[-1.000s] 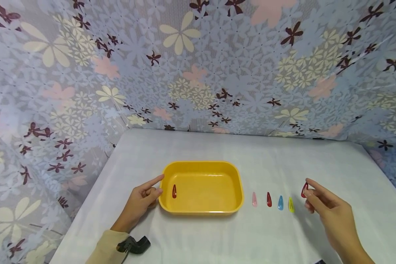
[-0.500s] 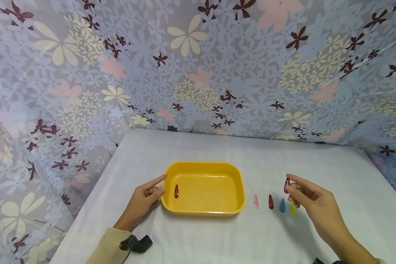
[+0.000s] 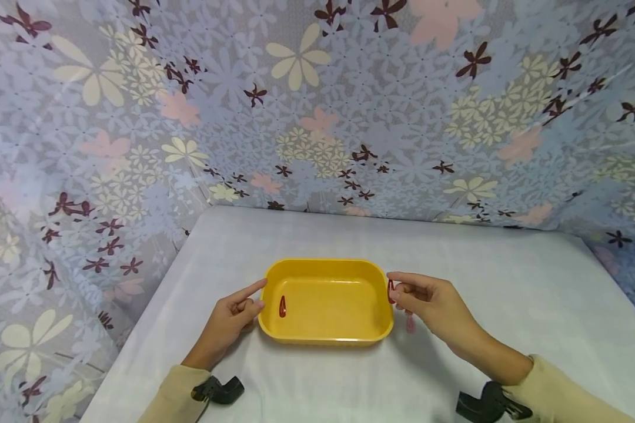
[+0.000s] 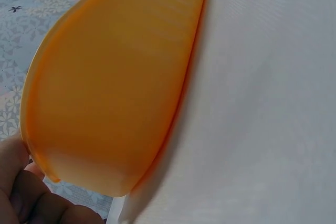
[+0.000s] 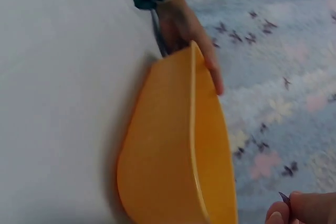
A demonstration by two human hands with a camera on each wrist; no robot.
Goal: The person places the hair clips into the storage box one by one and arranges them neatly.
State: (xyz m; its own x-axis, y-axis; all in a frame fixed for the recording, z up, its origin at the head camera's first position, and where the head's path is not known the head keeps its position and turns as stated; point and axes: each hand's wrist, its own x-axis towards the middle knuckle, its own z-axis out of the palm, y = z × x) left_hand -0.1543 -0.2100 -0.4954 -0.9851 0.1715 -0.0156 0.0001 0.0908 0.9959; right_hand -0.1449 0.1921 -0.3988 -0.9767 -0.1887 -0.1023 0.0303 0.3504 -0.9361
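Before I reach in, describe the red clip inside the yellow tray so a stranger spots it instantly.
On the white-covered table, find the yellow tray. Inside it, toward the left hand, lies a red hair clip, narrow tip toward the tray's far side. It is the only clip lying inside; another red clip is pinched in the right hand, and a pink clip lies outside.

In the lower right corner, the right hand (image 5: 310, 208) pinches a small clip (image 5: 284, 198), its dark tip showing. Nearby an orange tray (image 5: 157, 145) stands on white cloth (image 5: 58, 98), with the left hand (image 5: 190, 31) at its far end and flowered fabric (image 5: 283, 82) to the right.
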